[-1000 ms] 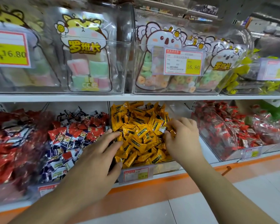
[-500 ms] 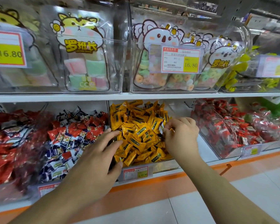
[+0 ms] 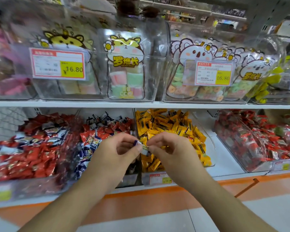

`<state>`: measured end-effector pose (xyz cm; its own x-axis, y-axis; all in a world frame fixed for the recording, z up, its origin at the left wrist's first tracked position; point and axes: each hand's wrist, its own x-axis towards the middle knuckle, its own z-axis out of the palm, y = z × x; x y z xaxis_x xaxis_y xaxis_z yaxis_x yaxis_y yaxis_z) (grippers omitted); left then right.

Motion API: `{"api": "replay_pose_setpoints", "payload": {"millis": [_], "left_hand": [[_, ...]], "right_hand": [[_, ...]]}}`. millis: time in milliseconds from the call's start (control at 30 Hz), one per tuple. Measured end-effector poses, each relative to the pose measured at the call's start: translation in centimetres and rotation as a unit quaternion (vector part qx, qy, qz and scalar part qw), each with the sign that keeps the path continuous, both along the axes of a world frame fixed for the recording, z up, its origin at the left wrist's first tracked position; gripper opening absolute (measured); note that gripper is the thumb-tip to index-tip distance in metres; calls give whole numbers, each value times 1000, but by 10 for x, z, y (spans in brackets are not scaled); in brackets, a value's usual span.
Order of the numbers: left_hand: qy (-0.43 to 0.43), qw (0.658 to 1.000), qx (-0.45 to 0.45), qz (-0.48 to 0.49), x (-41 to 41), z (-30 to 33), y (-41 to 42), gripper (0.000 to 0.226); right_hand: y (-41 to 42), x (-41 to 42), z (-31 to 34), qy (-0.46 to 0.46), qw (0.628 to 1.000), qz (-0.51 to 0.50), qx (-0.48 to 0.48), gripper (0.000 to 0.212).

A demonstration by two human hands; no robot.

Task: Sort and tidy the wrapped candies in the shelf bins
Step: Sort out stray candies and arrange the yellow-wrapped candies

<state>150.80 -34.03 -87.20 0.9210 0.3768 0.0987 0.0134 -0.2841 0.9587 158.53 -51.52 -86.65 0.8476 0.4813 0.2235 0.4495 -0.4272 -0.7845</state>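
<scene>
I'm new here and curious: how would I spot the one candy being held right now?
Find the bin of yellow candies on the lower shelf. In front of it, the left hand and right hand pinch one small candy between them. Its wrapper is white and purple, not yellow.

head view, facing shelf bins [image 3: 157, 179], close

The yellow candies [image 3: 171, 129] wear glossy, crinkled film wrappers, the clear bins [image 3: 151, 76] above them are smooth, glare-streaked transparent plastic — their price tags [image 3: 58, 64] flat printed paper — and the white shelf edge [image 3: 141, 104] looks smooth and matt.
</scene>
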Motion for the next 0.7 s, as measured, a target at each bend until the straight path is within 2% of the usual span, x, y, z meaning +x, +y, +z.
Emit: {"api": "replay_pose_setpoints", "payload": {"millis": [133,200,267,367,500,700], "left_hand": [[-2,995,65,72,-2,5,14,4],[25,985,140,98,-2,5,22,6],[62,968,222,99,-2,0,26,12],[56,955,284,64,-1,-8,22,16],[14,940,341,-14,5,-17,4,19],[-36,892,442,-82,35,-21,-34,28]], "right_hand": [[-1,7,1,6,999,-38,25,16],[-11,15,4,-10,996,-81,44,17],[-23,24,3,-37,993,-109,13,23],[-37,36,-2,-53,988,-138,-48,34],[-53,48,-10,-63,979,-180,-78,42],[-70,58,-17,-84,974,-170,-128,36]]}}
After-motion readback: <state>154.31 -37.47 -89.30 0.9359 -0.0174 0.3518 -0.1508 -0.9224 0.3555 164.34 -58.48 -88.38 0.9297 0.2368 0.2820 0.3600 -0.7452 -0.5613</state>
